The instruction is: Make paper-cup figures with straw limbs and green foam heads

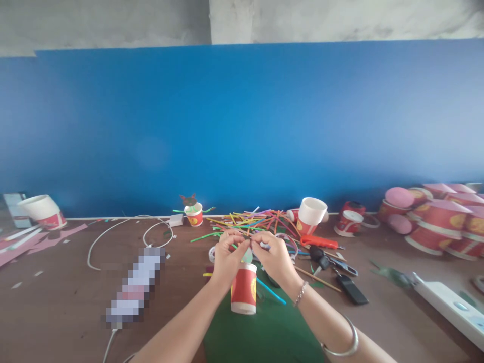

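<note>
A red and white paper cup (244, 290) stands upright on a dark green sheet (264, 333). Just above its rim, my left hand (231, 254) and my right hand (271, 254) meet with thumbs and fingertips pinched together. Between them, a pale green piece (247, 256) shows at the cup's mouth, and something small and dark sits at the fingertips, too small to name. Whether the cup itself is touched, I cannot tell. A blue pipe cleaner (271, 292) sticks out beside the cup, below my right hand.
Colourful pipe cleaners (260, 220) lie heaped behind my hands. To the right are an orange-handled tool (319, 242), keys (321, 259), a power strip (449, 302) and stacked red cups (434, 234). At left lies a blurred-out phone (136, 285) on a cable. A decorated cup (194, 217) stands behind.
</note>
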Demonstrator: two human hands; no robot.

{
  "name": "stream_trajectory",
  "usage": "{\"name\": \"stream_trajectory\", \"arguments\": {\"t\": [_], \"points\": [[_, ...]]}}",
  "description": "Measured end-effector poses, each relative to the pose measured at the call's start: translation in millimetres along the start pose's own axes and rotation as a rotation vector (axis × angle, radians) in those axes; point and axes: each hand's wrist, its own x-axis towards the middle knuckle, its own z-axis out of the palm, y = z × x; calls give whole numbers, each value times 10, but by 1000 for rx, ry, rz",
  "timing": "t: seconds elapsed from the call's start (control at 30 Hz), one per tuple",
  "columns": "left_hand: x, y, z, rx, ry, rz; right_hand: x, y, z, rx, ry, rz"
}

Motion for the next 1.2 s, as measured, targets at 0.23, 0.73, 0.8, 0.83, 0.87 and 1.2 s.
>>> {"name": "stream_trajectory", "arguments": {"t": [0.23, 0.73, 0.8, 0.83, 0.87, 1.2], "points": [[12, -8, 9, -34, -24, 15, -6, 6, -2, -14, 27, 18], [7, -7, -32, 39, -49, -29, 128, 98, -188, -266, 0, 17], [9, -3, -47, 101, -16, -40, 188, 191, -282, -424, -4, 33], [11, 3, -54, 145, 3, -37, 214, 236, -327, -543, -19, 45], [12, 10, -61, 191, 20, -31, 234, 277, -367, -661, -32, 66], [13, -18, -93, 395, 75, 57, 225, 483, -329, -938, -250, 41]]}}
